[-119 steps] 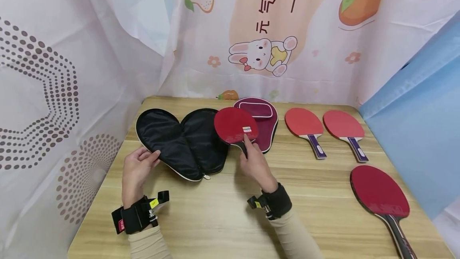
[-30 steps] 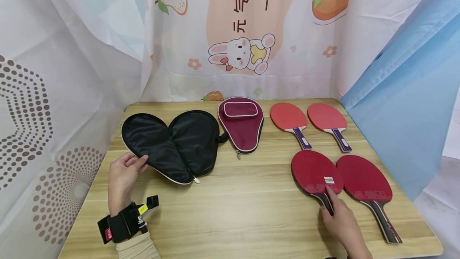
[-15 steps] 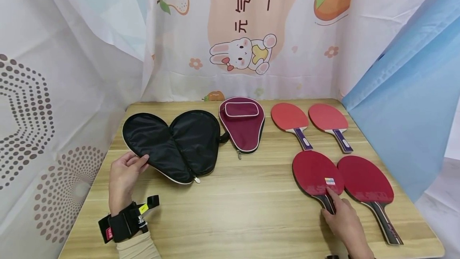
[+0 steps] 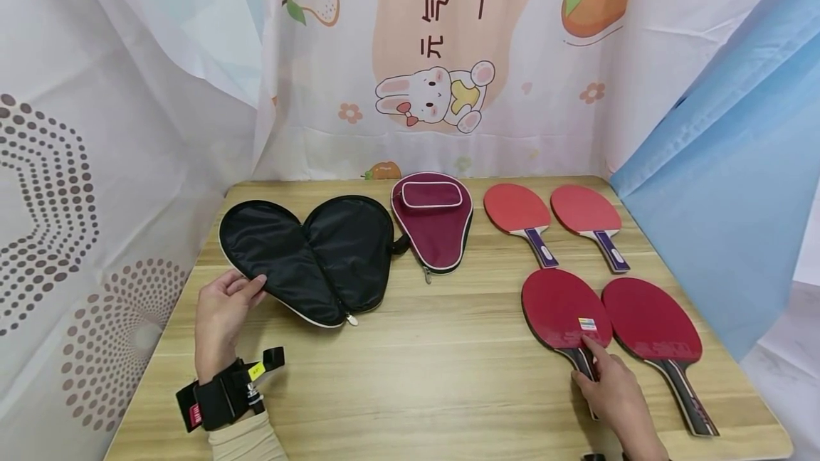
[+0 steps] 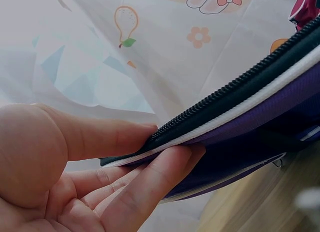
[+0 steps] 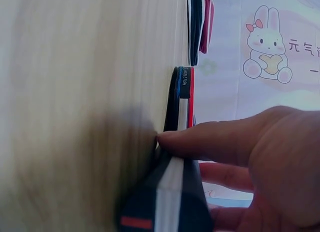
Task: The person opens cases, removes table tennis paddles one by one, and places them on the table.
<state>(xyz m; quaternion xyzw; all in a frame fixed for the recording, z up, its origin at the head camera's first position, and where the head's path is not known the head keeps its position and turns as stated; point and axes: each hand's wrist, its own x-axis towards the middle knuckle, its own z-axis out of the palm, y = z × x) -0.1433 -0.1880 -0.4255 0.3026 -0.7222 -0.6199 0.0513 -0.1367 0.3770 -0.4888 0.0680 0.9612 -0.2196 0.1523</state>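
Observation:
My left hand (image 4: pixel 224 311) pinches the near left edge of an unzipped paddle case (image 4: pixel 349 251), its black lining spread upward. Up close in the left wrist view, thumb and fingers hold the zipper rim (image 5: pixel 225 87), which has white piping and purple-blue outer cloth. On the right, my right hand (image 4: pixel 611 390) grips a dark red table tennis paddle (image 4: pixel 557 304) with a small sticker on its face. The index finger lies along the rubber and the thumb is at the handle (image 6: pixel 170 192). Another dark red paddle (image 4: pixel 653 319) lies directly beside it on the right.
A closed maroon paddle case (image 4: pixel 435 233) lies at the back, right of the open one. Behind the held paddle lie two lighter red paddles (image 4: pixel 515 208) (image 4: pixel 586 208) with purple handles. Printed curtains (image 4: pixel 320 141) surround the wooden table (image 4: pixel 410 390).
Over four seconds, my right hand has carried the dark red paddle from beside the open case to the right, next to the other dark red one. My left hand keeps its pinch.

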